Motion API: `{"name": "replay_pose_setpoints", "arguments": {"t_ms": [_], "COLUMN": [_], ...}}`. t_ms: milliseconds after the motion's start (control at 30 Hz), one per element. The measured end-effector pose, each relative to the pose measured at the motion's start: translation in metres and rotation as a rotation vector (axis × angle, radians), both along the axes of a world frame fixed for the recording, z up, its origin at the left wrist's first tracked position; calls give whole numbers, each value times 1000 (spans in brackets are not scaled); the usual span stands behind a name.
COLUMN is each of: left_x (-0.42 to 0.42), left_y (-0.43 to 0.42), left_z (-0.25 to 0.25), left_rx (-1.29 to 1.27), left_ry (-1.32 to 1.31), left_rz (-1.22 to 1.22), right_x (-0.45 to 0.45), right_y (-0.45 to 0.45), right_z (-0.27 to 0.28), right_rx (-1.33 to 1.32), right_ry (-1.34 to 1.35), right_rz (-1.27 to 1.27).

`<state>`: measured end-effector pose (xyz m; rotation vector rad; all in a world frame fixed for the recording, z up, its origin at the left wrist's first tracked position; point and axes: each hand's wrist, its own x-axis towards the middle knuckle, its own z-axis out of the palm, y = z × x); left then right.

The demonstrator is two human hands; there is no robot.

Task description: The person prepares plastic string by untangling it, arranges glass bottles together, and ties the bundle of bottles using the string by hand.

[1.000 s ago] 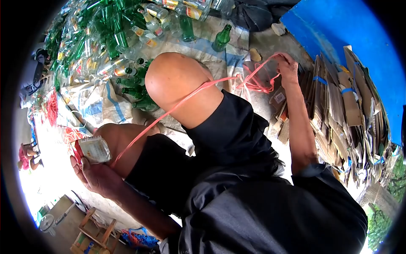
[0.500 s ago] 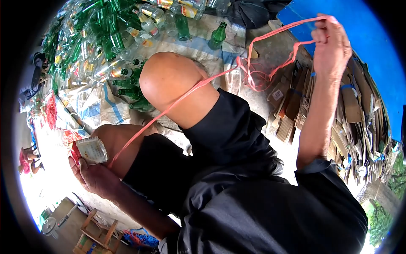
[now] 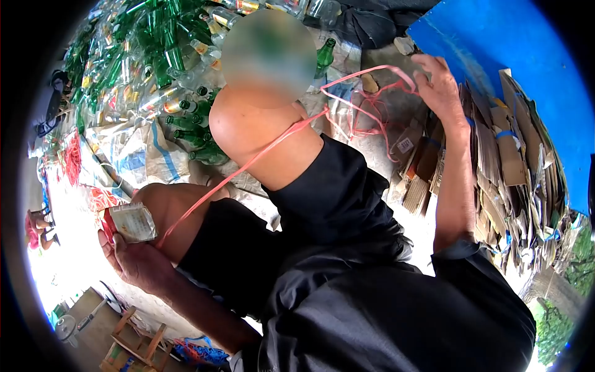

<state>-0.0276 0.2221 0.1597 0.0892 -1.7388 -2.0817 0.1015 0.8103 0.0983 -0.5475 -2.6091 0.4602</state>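
My left hand [image 3: 139,263] holds a small red and silvery packet [image 3: 133,223] between thumb and fingers. A pink plastic string [image 3: 248,162] runs taut from beside this hand across both bare knees, then spreads into loose loops above the ground. At the upper right my right hand [image 3: 441,90] is raised with its fingers apart, and a string loop hangs right by its fingertips. Whether the loop touches them is hard to tell.
Many green and clear glass bottles [image 3: 167,56] lie at the upper left on woven sacks [image 3: 142,152]. Stacked flattened cardboard [image 3: 511,149] stands at the right beside a blue panel [image 3: 527,43]. A wooden frame [image 3: 139,338] is at lower left. A blurred patch covers part of the view.
My right hand first rose to the right, pulling the string up, then came back left and lower with its fingers spread. The string loops dropped and shifted left. My left hand barely moved.
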Motion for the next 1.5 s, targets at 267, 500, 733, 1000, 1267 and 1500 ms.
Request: {"name": "replay_pose_setpoints", "arguments": {"t_ms": [267, 500, 733, 1000, 1267, 1500], "left_x": [2, 30, 65, 58, 13, -6], "left_y": [-8, 68, 167, 179, 115, 87], "left_z": [21, 63, 65, 55, 50, 16], "left_rx": [-80, -112, -181, -362, -708, -763], "left_ry": [32, 38, 104, 60, -4, 23], "left_rz": [-9, -95, -418, -667, -657, -775], "right_x": [6, -19, -15, 29, 115, 202], "right_y": [-51, -194, -257, -222, -144, -83], "right_z": [-2, 78, 100, 104, 138, 173], "right_rx": [-434, -647, -912, -745, -134, 181], "right_ry": [113, 480, 420, 353, 351, 303], "right_rz": [62, 550, 803, 578, 56, -385]}}
